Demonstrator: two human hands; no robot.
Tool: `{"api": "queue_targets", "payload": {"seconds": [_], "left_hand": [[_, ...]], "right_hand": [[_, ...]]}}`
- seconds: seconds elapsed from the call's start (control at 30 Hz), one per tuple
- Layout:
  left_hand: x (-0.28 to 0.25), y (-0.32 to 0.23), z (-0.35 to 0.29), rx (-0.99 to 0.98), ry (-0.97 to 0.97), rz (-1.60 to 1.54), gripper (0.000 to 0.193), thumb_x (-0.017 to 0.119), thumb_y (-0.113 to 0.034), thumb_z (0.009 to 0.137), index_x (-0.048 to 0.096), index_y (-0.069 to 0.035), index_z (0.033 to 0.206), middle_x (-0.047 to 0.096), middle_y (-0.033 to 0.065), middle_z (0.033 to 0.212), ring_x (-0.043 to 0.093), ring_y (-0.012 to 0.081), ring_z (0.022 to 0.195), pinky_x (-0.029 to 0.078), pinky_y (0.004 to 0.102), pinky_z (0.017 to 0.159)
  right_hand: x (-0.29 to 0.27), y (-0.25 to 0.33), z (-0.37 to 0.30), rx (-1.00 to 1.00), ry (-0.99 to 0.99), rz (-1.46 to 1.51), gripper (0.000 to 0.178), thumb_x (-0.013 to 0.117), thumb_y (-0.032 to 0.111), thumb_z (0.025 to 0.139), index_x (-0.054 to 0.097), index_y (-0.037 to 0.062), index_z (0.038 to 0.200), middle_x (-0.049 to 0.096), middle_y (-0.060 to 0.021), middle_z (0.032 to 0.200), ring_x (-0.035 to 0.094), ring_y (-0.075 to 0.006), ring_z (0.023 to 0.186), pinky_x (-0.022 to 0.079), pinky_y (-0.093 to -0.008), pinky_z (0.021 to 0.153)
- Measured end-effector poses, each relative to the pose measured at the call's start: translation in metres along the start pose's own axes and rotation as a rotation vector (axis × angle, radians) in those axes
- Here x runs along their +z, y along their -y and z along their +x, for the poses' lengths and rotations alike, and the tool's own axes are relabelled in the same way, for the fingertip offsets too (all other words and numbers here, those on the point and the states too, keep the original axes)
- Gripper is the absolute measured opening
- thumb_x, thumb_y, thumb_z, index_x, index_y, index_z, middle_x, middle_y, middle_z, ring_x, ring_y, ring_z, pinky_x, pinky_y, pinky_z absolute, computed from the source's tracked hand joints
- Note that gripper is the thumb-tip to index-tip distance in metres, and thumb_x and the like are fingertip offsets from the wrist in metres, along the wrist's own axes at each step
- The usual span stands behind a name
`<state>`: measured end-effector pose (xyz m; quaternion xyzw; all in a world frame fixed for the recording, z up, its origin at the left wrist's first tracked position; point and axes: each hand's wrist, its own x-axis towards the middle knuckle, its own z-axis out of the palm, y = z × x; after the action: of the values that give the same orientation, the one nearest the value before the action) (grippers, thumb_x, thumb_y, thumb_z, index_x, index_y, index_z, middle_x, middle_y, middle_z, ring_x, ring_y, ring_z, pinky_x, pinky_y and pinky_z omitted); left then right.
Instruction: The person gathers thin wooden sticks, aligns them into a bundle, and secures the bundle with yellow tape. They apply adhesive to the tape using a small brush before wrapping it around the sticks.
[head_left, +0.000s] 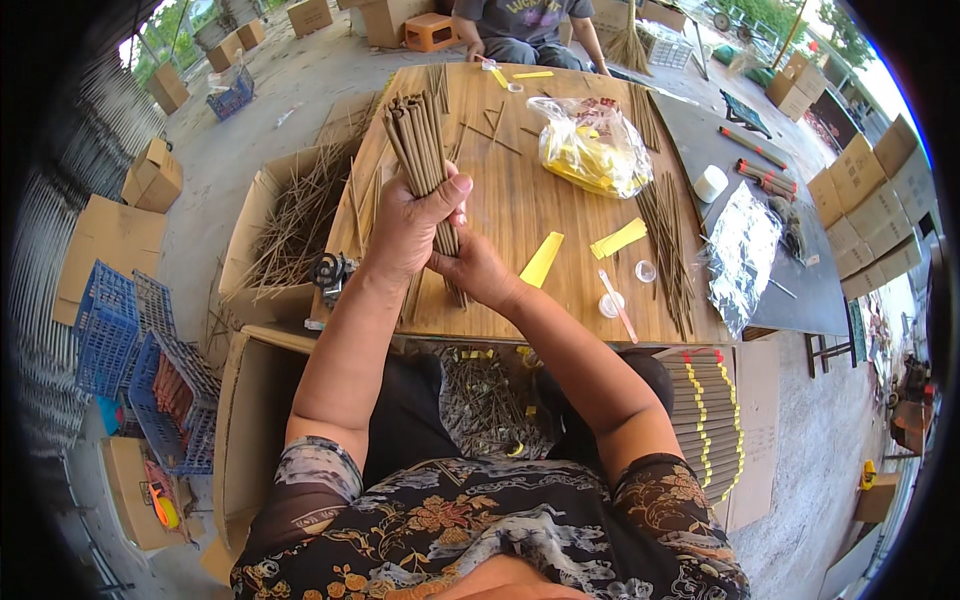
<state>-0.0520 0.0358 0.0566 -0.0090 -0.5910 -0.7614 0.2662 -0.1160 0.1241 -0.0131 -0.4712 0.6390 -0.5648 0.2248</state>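
My left hand (403,228) is wrapped round a thick bundle of brown incense sticks (415,140), held upright and tilted slightly left above the table. Lower down, my right hand (478,268) closes on the bottom part of the same bundle, its thumb pressed against the sticks. Right of my hands lie a yellow paper strip (541,260) and a small stack of yellow strips (618,238). A round white dish (611,304) with a flat pale stick across it sits near the front edge, close to a clear ring (645,271).
Loose sticks (665,240) line the wooden table's right side. A clear bag (595,150) holds yellow strips. Crumpled foil (742,255) and a white roll (711,184) lie on the dark side table. Left stands a carton (262,200) of sticks. Another person (530,30) sits opposite.
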Motion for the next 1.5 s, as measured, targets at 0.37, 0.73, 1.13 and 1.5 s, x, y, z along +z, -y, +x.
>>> {"api": "queue_targets", "payload": {"seconds": [0.37, 0.73, 1.13, 1.5], "left_hand": [[0.005, -0.015, -0.025, -0.289, -0.176, -0.427, 0.018, 0.059, -0.022, 0.082, 0.049, -0.010, 0.075, 0.045, -0.0017, 0.057, 0.040, 0.0075, 0.046, 0.037, 0.0226, 0.045], [0.031, -0.019, -0.066, -0.287, -0.096, -0.495, 0.019, 0.060, -0.022, 0.082, 0.049, -0.011, 0.072, 0.044, -0.0028, 0.055, 0.041, 0.0075, 0.046, 0.035, 0.0226, 0.044], [0.063, -0.037, -0.086, -0.180, -0.313, -0.230, 0.016, 0.063, -0.018, 0.079, 0.050, -0.009, 0.078, 0.047, -0.0017, 0.057, 0.044, 0.0075, 0.047, 0.037, 0.0229, 0.045], [0.064, -0.026, -0.093, -0.173, -0.397, -0.219, 0.017, 0.060, -0.021, 0.082, 0.051, -0.008, 0.078, 0.045, -0.0018, 0.054, 0.040, 0.0066, 0.044, 0.034, 0.0218, 0.042]], "right_hand": [[0.006, 0.066, -0.064, 0.437, 0.211, 0.457, 0.025, 0.061, 0.023, 0.081, 0.046, 0.0051, 0.073, 0.045, -0.0003, 0.051, 0.043, -0.0089, 0.038, 0.035, -0.0228, 0.035], [0.009, 0.075, -0.110, 0.349, 0.167, 0.350, 0.023, 0.060, 0.021, 0.082, 0.048, 0.0045, 0.071, 0.048, -0.0012, 0.052, 0.047, -0.0096, 0.041, 0.037, -0.0228, 0.039], [0.018, 0.084, -0.134, 0.105, -0.051, -0.020, 0.022, 0.057, 0.022, 0.083, 0.047, 0.0040, 0.075, 0.046, 0.0004, 0.052, 0.046, -0.0088, 0.042, 0.038, -0.0229, 0.039], [0.023, 0.080, -0.146, 0.111, -0.099, -0.174, 0.023, 0.058, 0.021, 0.082, 0.052, 0.0006, 0.074, 0.052, -0.0044, 0.056, 0.052, -0.0109, 0.049, 0.044, -0.0248, 0.047]]}}
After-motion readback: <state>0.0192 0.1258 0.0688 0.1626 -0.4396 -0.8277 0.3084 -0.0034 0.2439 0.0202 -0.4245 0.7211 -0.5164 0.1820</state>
